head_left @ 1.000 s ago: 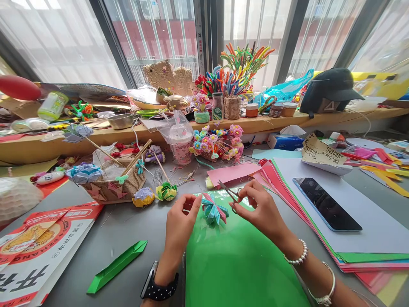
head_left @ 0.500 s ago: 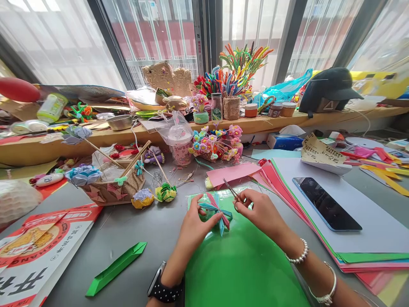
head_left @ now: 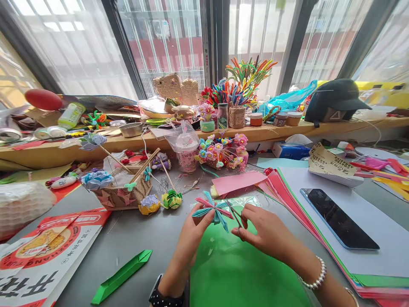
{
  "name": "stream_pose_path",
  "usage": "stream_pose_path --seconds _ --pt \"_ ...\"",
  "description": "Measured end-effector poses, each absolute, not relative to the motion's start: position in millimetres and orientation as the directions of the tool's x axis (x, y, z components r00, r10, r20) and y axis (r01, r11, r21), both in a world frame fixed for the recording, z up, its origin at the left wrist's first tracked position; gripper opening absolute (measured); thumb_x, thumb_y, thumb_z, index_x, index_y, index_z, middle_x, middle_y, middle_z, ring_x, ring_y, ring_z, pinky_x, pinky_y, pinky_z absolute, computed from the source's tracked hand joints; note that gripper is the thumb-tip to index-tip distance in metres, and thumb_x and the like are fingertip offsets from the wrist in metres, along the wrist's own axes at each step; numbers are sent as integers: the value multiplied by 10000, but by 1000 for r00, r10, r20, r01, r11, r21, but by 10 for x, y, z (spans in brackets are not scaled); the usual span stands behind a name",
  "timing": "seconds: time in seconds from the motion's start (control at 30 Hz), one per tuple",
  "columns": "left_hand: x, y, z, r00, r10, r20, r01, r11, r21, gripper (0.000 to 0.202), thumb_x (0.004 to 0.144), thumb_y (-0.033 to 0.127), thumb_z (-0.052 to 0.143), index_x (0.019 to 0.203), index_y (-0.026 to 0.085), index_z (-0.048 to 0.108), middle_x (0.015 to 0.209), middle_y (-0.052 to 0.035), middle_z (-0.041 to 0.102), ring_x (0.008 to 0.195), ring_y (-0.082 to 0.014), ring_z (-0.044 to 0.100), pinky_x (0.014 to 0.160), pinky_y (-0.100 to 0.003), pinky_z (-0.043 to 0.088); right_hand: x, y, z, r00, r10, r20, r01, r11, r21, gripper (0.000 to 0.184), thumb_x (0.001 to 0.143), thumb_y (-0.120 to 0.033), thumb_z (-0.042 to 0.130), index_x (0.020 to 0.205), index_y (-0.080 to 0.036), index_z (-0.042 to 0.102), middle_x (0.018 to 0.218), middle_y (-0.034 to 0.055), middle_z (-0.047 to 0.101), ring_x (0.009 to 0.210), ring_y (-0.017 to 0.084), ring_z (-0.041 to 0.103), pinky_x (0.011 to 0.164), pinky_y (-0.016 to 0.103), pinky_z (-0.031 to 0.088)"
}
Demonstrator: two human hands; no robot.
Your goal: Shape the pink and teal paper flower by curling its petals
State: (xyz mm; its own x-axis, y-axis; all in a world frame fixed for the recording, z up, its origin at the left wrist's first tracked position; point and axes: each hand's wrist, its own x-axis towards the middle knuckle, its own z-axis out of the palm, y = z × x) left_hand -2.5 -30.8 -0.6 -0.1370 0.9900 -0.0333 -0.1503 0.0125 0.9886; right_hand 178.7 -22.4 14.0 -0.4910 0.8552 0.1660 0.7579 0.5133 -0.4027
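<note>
Between thumb and fingers, my left hand (head_left: pixel 191 232) pinches a star-shaped folded paper flower (head_left: pixel 214 208) with pink and blue arms. My right hand (head_left: pixel 260 226) has its fingers in the handles of a small pair of scissors (head_left: pixel 237 215). The blades are parted and lie at the tip of a pink arm on the flower's right side; whether they touch it I cannot tell. Both hands are above a shiny green sheet (head_left: pixel 246 268) on the grey table. Left of them lies a folded green paper strip (head_left: pixel 122 277).
A phone (head_left: pixel 338 218) rests on a stack of coloured paper (head_left: pixel 367 256) at the right. Pink paper (head_left: pixel 238 182) lies behind my hands. Farther back are a basket of paper flowers (head_left: pixel 123 198), a lidded cup (head_left: pixel 187 151) and a crowded wooden ledge (head_left: pixel 268 133). A printed bag (head_left: pixel 47 256) lies left.
My left hand has turned the paper flower, so its pink arms now point sideways toward the scissors. My right hand has lowered and spread the scissors' blades. The view has shifted slightly.
</note>
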Motion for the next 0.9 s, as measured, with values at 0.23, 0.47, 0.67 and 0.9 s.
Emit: stream_pose_path --seconds 0.23,0.47,0.67,0.9 --pt "-38 -349 61 -201 968 148 -4 -152 988 243 653 297 669 848 177 588 789 -4 630 782 -160 596 699 -238 469 1781 -253 150 -562 818 122 756 568 -323 304 822 -423 493 646 -179 532 694 6 585 640 151 553 527 241 317" --pt "-41 -380 54 -167 964 205 92 -192 977 283 681 285 651 926 188 549 847 -15 636 829 -175 614 748 -264 487 1770 -272 175 -579 804 136 748 590 -305 296 812 -422 511 642 -183 542 680 5 597 613 151 552 511 245 303" --pt "-16 -404 80 -191 953 234 122 -214 969 296 682 268 643 952 198 546 878 -18 647 847 -185 623 781 -302 496 1748 -274 163 -595 793 132 733 603 -315 285 814 -411 516 647 -183 550 682 5 603 609 148 549 511 243 303" --pt "-29 -409 16 -209 930 303 172 -270 947 301 709 244 626 985 207 513 899 -17 630 835 -152 617 795 -279 494 1711 -276 153 -610 786 103 719 603 -345 292 851 -391 469 671 -178 557 685 6 603 605 139 538 513 235 303"
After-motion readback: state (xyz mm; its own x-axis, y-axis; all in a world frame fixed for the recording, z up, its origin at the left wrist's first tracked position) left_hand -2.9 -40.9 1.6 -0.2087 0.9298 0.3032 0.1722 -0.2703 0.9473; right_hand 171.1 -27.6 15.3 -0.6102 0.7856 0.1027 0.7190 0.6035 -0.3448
